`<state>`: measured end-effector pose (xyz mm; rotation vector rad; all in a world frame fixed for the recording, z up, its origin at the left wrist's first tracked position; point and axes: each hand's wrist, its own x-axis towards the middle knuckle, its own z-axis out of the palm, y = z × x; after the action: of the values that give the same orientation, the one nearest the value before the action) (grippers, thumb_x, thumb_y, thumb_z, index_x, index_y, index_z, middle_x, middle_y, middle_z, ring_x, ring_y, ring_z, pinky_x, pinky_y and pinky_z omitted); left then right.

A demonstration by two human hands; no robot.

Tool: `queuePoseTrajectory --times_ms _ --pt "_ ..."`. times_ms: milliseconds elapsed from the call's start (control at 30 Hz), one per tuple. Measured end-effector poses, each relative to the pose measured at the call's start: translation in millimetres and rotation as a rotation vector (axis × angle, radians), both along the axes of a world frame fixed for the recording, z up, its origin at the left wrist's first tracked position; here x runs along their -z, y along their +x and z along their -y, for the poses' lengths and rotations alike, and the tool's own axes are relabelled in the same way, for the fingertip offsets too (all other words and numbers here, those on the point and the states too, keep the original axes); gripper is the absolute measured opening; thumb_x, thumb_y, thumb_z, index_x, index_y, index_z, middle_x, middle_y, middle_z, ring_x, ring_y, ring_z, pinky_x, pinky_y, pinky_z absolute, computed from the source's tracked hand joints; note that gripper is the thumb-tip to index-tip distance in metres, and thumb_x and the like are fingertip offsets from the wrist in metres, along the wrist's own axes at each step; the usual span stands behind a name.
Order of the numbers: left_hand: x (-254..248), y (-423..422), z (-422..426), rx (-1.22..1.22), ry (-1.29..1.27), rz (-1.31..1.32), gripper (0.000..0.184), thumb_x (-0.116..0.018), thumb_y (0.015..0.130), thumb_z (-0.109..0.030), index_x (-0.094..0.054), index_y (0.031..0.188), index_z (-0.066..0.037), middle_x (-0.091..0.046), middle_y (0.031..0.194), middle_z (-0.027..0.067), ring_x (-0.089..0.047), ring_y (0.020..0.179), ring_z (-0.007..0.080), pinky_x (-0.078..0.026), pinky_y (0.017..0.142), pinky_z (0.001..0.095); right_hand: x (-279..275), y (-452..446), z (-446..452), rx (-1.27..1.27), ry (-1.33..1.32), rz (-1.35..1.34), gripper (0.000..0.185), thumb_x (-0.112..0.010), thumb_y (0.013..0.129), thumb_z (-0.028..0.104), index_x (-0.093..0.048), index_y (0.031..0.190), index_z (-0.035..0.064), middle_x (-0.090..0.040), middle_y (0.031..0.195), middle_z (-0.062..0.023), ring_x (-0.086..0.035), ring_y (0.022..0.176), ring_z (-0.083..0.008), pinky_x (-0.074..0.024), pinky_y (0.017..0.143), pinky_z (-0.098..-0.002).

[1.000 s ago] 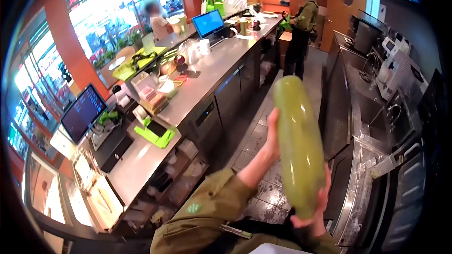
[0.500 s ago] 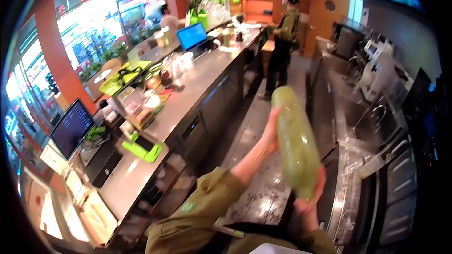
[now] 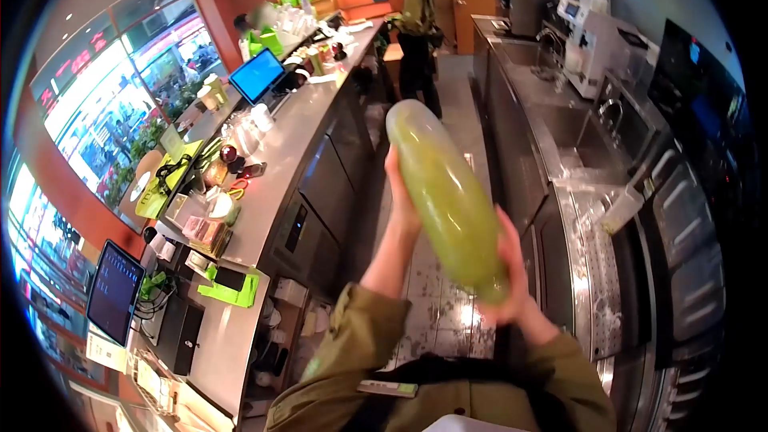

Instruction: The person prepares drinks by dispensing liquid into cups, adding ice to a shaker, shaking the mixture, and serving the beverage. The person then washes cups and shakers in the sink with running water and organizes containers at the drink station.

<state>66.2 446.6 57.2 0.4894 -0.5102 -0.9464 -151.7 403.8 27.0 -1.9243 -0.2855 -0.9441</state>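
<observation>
Gripped in both my hands, a bottle [image 3: 448, 200] tilts above the floor [image 3: 422, 304], off the counter's [image 3: 282, 172] edge. My left hand [image 3: 402, 196] clasps its side, my right hand [image 3: 514, 276] its narrow end, likely sharing the weight.

Green bottle [image 3: 444, 196]: looks like plastic, smooth and glossy, with bright streaks of glare. Sleeve [image 3: 366, 324]: olive cloth, matt, creased at the elbow. Bench [image 3: 276, 184]: grey metal, smooth, soft sheen. Sink [image 3: 572, 130]: bare metal, shiny. Drain tray [image 3: 598, 280]: perforated metal, glinting along its edge. Floor [image 3: 424, 304]: hard tiles, glossy, dark-speckled. Door [image 3: 478, 0]: wood-like, smooth. Name tag [image 3: 387, 388]: plastic-looking, smooth.
</observation>
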Motion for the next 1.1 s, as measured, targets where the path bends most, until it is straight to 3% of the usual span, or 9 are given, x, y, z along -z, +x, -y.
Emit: queuePoseTrajectory --times_ms 33,200,367,533,667,733,800,967,1100 --pt "-22.5 -18.8 0.3 -0.148 0.238 -0.002 0.079 -0.04 0.074 -0.067 -0.043 0.118 -0.002 -0.052 0.105 0.0153 -0.052 0.091 0.0218 -0.044 0.08 0.0341 5.0 3.8 -0.4 0.015 0.516 -0.038 0.084 -0.076 0.05 0.036 -0.039 0.125 0.029 -0.016 0.133 -0.0319 -0.012 0.125 -0.0484 -0.0238 0.097 -0.0531" --pt "-24.5 -67.2 16.5 0.057 -0.551 0.008 0.071 -0.041 0.076 -0.063 -0.037 0.126 -0.012 -0.048 0.114 0.0188 -0.05 0.1 0.0335 -0.043 0.083 0.0424 12.4 -41.0 19.8 -0.094 -0.163 0.233 0.065 -0.077 0.053 0.029 -0.051 0.112 0.0225 -0.01 0.134 -0.0331 -0.026 0.12 -0.0512 -0.0322 0.094 -0.0493" --pt "9.1 -44.6 99.6 0.127 -0.072 -0.076 0.078 -0.044 0.076 -0.062 -0.03 0.132 -0.009 -0.044 0.119 0.0241 -0.051 0.099 0.0395 -0.046 0.086 0.0425 17.0 -40.9 90.3 -0.069 0.397 0.193 0.067 -0.077 0.054 0.029 -0.049 0.114 0.0208 -0.013 0.134 -0.0334 -0.027 0.119 -0.0512 -0.0323 0.095 -0.0481" --pt "-25.0 -105.5 139.1 0.052 -0.488 0.131 0.075 -0.047 0.074 -0.062 -0.038 0.127 -0.011 -0.049 0.113 0.0205 -0.052 0.099 0.0337 -0.049 0.079 0.0398 34.0 -61.0 129.5 -0.049 0.007 0.328 0.076 -0.076 0.053 0.026 -0.044 0.122 0.02 -0.009 0.135 -0.0328 -0.026 0.121 -0.0481 -0.0348 0.093 -0.0443" --pt "-14.4 -65.0 172.1 -0.016 0.057 0.053 0.067 -0.04 0.077 -0.062 -0.045 0.119 -0.009 -0.052 0.106 0.0184 -0.054 0.092 0.0323 -0.05 0.072 0.0379 25.5 -51.3 158.0 -0.072 0.273 0.231 0.077 -0.076 0.053 0.025 -0.044 0.122 0.0179 -0.009 0.135 -0.0334 -0.027 0.12 -0.0491 -0.0348 0.093 -0.0449" --pt "-27.0 -91.4 173.5 -0.141 -0.05 0.045 0.069 -0.041 0.077 -0.062 -0.04 0.124 -0.011 -0.049 0.111 0.0208 -0.053 0.096 0.0337 -0.05 0.073 0.0389 19.8 -55.1 169.0 -0.129 0.275 0.284 0.076 -0.076 0.054 0.024 -0.043 0.123 0.0175 -0.009 0.135 -0.0329 -0.027 0.121 -0.0489 -0.035 0.093 -0.0452" --pt "-29.3 -91.7 171.3 0.034 -0.398 0.16 0.077 -0.045 0.075 -0.064 -0.032 0.131 -0.013 -0.045 0.118 0.0234 -0.051 0.103 0.0355 -0.049 0.078 0.0416 20.9 -55.6 166.7 -0.111 0.091 0.328 0.076 -0.076 0.055 0.023 -0.043 0.123 0.0187 -0.008 0.135 -0.033 -0.026 0.121 -0.0487 -0.0341 0.093 -0.0462" --pt "-34.9 -60.5 189.1 -0.008 -0.11 0.116 0.078 -0.044 0.075 -0.063 -0.037 0.123 -0.002 -0.048 0.114 0.0211 -0.054 0.098 0.0288 -0.051 0.073 0.0388 3.6 -41.7 184.1 -0.088 0.171 0.256 0.077 -0.076 0.054 0.025 -0.042 0.124 0.0225 -0.009 0.134 -0.0338 -0.025 0.121 -0.0488 -0.0336 0.094 -0.0466" --pt "-40.0 -79.2 195.2 0.064 -0.313 0.086 0.075 -0.052 0.074 -0.057 -0.033 0.129 -0.011 -0.046 0.117 0.0221 -0.049 0.104 0.037 -0.049 0.079 0.0448 22.1 -44.0 181.1 -0.067 0.099 0.333 0.083 -0.077 0.053 0.025 -0.038 0.127 0.0231 -0.008 0.134 -0.0346 -0.025 0.121 -0.0486 -0.0329 0.095 -0.0451"
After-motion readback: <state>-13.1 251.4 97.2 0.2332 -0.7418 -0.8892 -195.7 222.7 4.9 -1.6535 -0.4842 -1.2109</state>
